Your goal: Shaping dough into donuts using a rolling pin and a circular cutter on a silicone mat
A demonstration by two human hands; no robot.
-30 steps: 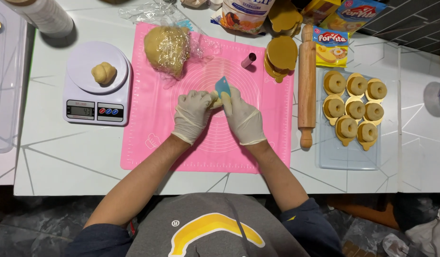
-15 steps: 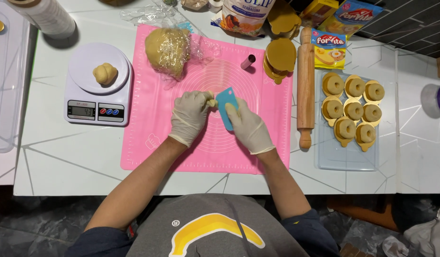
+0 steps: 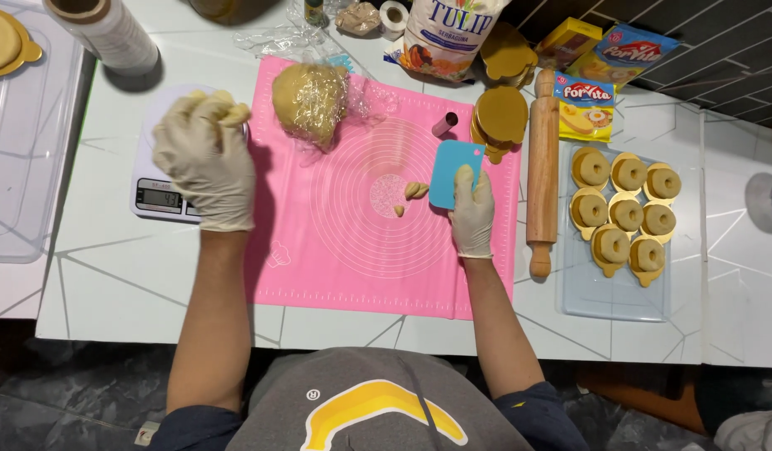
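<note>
- The gloved left hand hangs over the kitchen scale, left of the pink silicone mat, fingers curled round a dough lump.
- The gloved right hand pinches a blue plastic scraper flat on the mat's right part.
- Small dough scraps lie near the mat's middle, just left of the scraper.
- A wrapped dough ball sits on the mat's far left corner.
- Risk, as I judge it: the lump may stick to the glove, or land off-centre and roll off the scale.
- Off the mat's right edge: a rolling pin, then a tray of filled gold moulds.
- The table is white, with thin lines; the floor looks dark.
</note>
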